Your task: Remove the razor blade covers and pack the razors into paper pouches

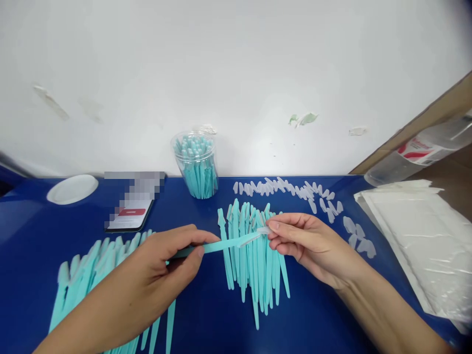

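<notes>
- Pinching turquoise eyebrow razor (225,245) by its handle in left hand (162,268)
- Pinching translucent blade cap (264,230) in right hand (308,238), at razor's tip
- Holding both over bare-bladed razor pile (254,270), with loose caps (264,188) lying behind

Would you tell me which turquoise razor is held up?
The razor pinched in the left hand; others lie on the table or stand in the cup.

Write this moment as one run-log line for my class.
left hand: holds teal eyebrow razor by handle | right hand: pinches translucent blade cap at razor's tip | blue tabletop: razor pile, loose caps
</notes>
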{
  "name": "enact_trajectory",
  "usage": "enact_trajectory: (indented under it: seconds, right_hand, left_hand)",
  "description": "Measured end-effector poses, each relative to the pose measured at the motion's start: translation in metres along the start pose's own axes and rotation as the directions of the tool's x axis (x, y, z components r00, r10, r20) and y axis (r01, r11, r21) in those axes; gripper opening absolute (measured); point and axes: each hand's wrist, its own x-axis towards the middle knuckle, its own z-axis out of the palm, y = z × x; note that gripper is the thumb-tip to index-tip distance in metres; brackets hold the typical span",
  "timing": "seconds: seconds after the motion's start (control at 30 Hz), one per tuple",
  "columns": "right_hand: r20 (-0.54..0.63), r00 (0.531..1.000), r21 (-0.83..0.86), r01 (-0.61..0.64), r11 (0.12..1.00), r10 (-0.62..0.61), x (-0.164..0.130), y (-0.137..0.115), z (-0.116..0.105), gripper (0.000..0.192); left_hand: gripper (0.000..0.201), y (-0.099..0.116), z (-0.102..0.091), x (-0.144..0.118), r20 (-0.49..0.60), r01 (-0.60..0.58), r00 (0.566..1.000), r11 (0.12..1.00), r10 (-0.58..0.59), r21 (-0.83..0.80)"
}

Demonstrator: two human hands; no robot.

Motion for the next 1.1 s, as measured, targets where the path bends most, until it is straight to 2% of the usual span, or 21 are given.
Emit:
enact_trajectory:
  seconds: [0.13, 0.4, 0.67, 0.8, 0.97, 1.03, 1.1]
  right_hand:
    - [-0.003, 1.000, 0.001, -0.002, 1.000, 0.002, 0.001, 0.005, -0.002, 0.024]
    - [-0.022, 1.000, -0.045, 0.011, 0.999, -0.012, -0.004, 0.007, 0.001, 0.031]
    - [0.023, 1.000, -0.051, -0.006, 0.999, 0.007, -0.007, 0.013, 0.010, 0.035]
    - [0.039, 0.999, -0.067, -0.001, 0.998, 0.004, -0.007, 0.017, 0.013, 0.035]
    - [0.064, 0.998, -0.093, 0.004, 0.996, 0.002, -0.008, 0.018, 0.014, 0.036]
    - [0.089, 0.995, -0.153, 0.051, 0.987, -0.038, -0.009, 0.017, 0.012, 0.035]
    - [0.060, 0.990, -0.260, 0.141, 0.955, -0.130, -0.010, 0.013, 0.008, 0.036]
  left_hand:
    - [0.034, -0.007, -0.006, 0.000, 0.106, 0.001, 0.994, 1.000, -0.001, 0.006]
    - [0.035, -0.002, 0.000, 0.000, 0.109, -0.018, 0.994, 0.999, 0.014, 0.032]
    - [0.037, 0.014, 0.017, 0.000, 0.158, -0.050, 0.986, 0.998, 0.054, -0.032]
    - [0.035, 0.017, 0.025, -0.002, 0.147, -0.034, 0.988, 0.999, 0.039, -0.037]
    - [0.033, 0.021, 0.022, 0.000, 0.177, -0.080, 0.982, 0.996, 0.071, 0.041]
    - [0.030, 0.021, 0.013, -0.002, 0.151, -0.087, 0.986, 0.993, 0.075, 0.076]
    - [0.027, 0.014, -0.001, -0.010, 0.019, -0.045, 0.999, 0.993, 0.043, 0.112]
